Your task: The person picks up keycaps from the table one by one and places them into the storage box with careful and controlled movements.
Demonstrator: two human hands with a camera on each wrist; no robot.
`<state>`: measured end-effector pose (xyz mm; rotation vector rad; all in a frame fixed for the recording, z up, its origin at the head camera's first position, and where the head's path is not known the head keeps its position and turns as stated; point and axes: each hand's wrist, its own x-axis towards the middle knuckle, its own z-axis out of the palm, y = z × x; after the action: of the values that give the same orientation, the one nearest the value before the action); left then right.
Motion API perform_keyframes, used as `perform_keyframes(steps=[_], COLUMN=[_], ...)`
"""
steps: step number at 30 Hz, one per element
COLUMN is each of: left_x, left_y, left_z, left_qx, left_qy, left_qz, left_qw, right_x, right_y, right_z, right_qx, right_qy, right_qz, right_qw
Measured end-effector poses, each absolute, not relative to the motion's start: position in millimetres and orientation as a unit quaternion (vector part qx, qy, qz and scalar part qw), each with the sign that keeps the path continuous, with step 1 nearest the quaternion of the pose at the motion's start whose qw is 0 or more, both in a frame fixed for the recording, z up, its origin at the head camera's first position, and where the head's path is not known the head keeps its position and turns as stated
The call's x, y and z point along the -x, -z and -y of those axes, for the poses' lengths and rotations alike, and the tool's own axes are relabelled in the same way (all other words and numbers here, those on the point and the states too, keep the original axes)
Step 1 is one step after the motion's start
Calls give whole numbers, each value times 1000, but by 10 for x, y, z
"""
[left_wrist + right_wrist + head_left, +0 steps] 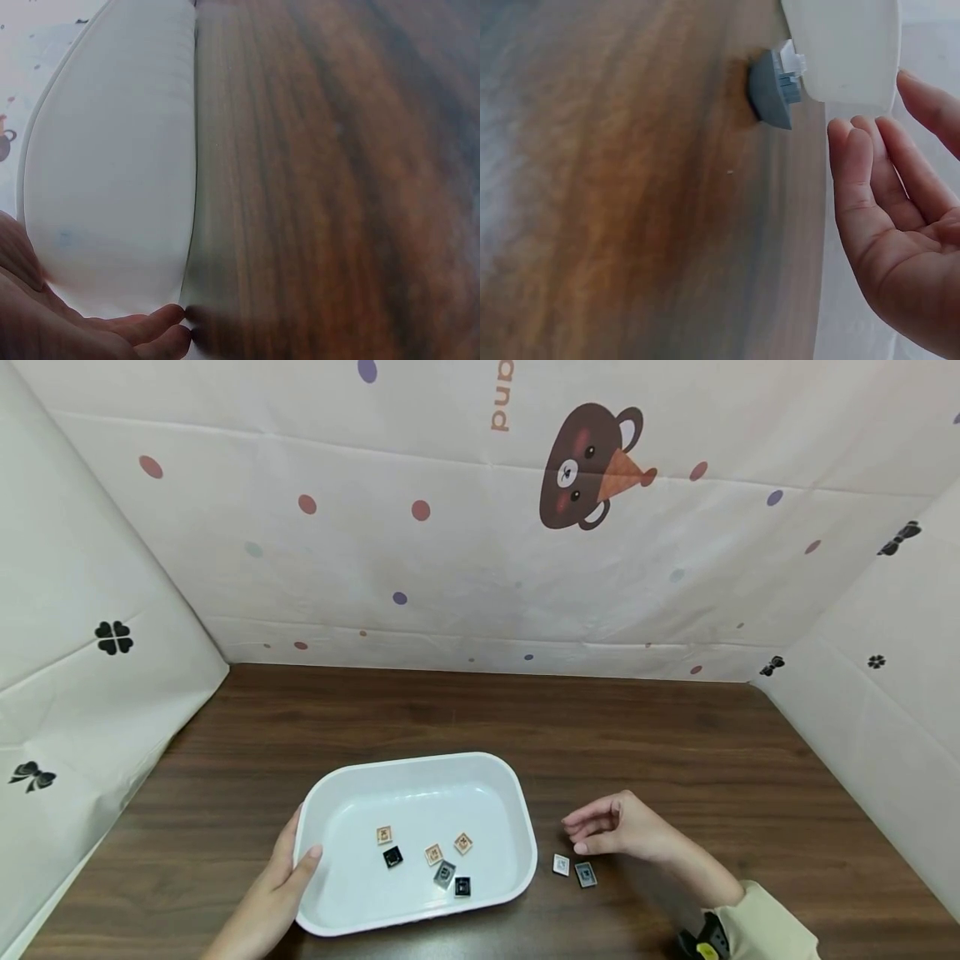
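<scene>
A white tray (352, 893) stands on the table with several keycaps inside: three beige ones such as the left one (384, 835), two black ones such as the left black keycap (392, 857), and a grey keycap (445, 873). My left hand (273, 897) grips the tray's left side, thumb over the rim and fingers outside; in the left wrist view its fingertips (169, 337) touch the outer wall. To the tray's right lie a white keycap (561, 864) and a dark grey keycap (586, 874). Just beyond them hovers my right hand (622, 827), fingers loosely bent around nothing.
The brown wooden table (675, 735) runs back to a white patterned sheet (337, 560). Similar white sheets rise on the left (82, 710) and the right (885, 727). A dark band with a yellow part (707, 950) sits at the right wrist.
</scene>
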<state>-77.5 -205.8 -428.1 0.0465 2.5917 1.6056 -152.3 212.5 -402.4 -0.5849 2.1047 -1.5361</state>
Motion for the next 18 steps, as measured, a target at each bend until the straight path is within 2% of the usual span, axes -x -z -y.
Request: perform_keyframes(steps=[18], left_x=[771], left_y=[4267], left_z=[2052], left_qx=[-15], left_qy=[-528], left_qz=[-848], left_qw=[48], right_x=[1467], right_y=[4129], right_z=[-2228], right_qx=[202], right_qy=[508], right_qz=[-791], right_qw=[272])
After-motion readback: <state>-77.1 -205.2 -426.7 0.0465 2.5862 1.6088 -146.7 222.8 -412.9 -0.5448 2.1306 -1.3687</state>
